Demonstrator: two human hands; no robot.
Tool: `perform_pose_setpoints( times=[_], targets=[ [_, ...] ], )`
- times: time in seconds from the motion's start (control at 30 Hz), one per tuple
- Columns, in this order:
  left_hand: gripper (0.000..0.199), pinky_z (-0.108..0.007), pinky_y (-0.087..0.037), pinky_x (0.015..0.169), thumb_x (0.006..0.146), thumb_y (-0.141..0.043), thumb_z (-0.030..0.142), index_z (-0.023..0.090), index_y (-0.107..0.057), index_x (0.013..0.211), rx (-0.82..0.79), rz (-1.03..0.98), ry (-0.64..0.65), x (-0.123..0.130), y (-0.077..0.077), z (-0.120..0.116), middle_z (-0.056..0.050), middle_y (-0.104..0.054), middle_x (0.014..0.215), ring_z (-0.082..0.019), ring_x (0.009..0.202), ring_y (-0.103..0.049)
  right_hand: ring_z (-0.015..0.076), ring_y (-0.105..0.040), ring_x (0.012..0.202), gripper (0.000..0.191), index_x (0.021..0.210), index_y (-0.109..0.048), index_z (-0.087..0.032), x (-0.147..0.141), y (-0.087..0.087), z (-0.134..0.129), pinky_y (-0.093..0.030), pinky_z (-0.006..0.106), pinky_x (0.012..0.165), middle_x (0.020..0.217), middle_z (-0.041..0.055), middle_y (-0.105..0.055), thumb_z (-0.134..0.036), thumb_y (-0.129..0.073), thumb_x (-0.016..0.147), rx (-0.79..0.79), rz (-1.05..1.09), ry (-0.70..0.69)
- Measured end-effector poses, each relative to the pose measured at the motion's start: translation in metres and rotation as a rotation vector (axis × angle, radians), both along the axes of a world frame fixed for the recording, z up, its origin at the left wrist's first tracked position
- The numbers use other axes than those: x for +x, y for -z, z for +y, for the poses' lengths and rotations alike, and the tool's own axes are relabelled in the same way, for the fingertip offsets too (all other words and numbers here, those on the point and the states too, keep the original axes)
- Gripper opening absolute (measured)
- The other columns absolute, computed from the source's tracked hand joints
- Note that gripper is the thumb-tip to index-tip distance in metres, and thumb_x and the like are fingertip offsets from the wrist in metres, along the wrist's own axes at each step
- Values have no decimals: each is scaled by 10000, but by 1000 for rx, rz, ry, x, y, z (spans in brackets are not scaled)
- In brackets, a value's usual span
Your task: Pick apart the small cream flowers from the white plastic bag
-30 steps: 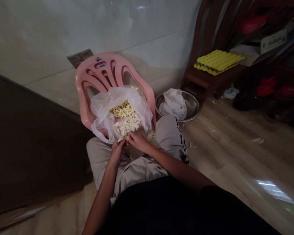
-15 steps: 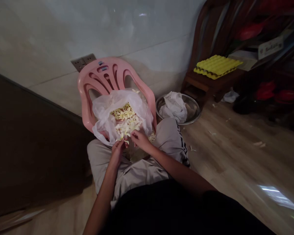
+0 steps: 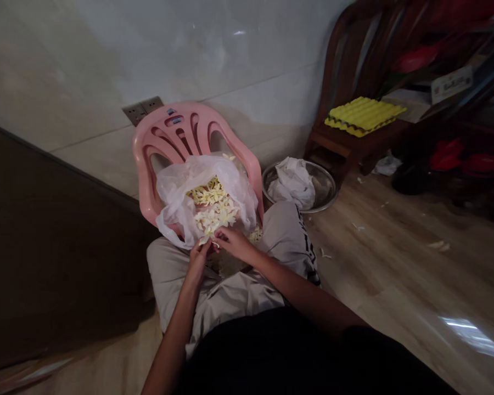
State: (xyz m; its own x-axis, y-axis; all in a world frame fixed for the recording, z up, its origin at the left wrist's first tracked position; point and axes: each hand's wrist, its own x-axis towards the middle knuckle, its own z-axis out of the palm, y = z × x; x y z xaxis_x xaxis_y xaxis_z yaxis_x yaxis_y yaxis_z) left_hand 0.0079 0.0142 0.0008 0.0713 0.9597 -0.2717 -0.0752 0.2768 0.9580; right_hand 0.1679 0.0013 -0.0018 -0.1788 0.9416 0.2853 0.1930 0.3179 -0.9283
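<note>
Between my knees stands a pink plastic chair (image 3: pixel 253 164), with a white plastic bag (image 3: pixel 175 189) spread open on its seat. Pale yellow-white flowers (image 3: pixel 214 213) lie heaped in and in front of the bag's mouth. My left hand (image 3: pixel 198 257) pinches a white flower (image 3: pixel 205 239) at the near edge of the heap. Close against it, my right hand (image 3: pixel 233 243) has its fingers pressed together at the same flower. The right fingertips are small and partly hidden, so what exactly they grip is unclear.
Right of the chair, a metal basin (image 3: pixel 327 200) holds a crumpled white bag (image 3: pixel 292 184). Yellow egg trays (image 3: pixel 364 116) rest on a wooden chair (image 3: pixel 333 140). A dark panel (image 3: pixel 57 247) stands at the left. Petal scraps dot the wooden floor (image 3: pixel 387 274).
My right hand has moved left and slightly down, closing the gap to my left hand and the flower. The whole view has shifted slightly.
</note>
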Motion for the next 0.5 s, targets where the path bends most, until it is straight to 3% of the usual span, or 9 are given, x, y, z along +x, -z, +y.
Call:
perform_pose_setpoints(
  times=[0.23, 0.5],
  targets=[
    [435, -224, -477, 442, 612, -831, 562, 170, -704, 749, 50, 22, 46, 2, -7, -3, -5, -697, 556, -129, 440, -585, 150, -648, 802, 178, 969, -655, -189, 2, -1, 0, -470, 232, 744, 863, 20, -701, -324, -541, 976, -44, -12, -4],
    [470, -243, -460, 444, 615, -798, 613, 155, -698, 643, 51, 85, 50, 3, -9, -3, -43, -692, 550, -151, 467, -598, 130, -628, 713, 190, 940, -667, -172, 1, -2, 0, -464, 212, 663, 793, 6, -687, -329, -562, 959, -119, 84, -11]
  ],
)
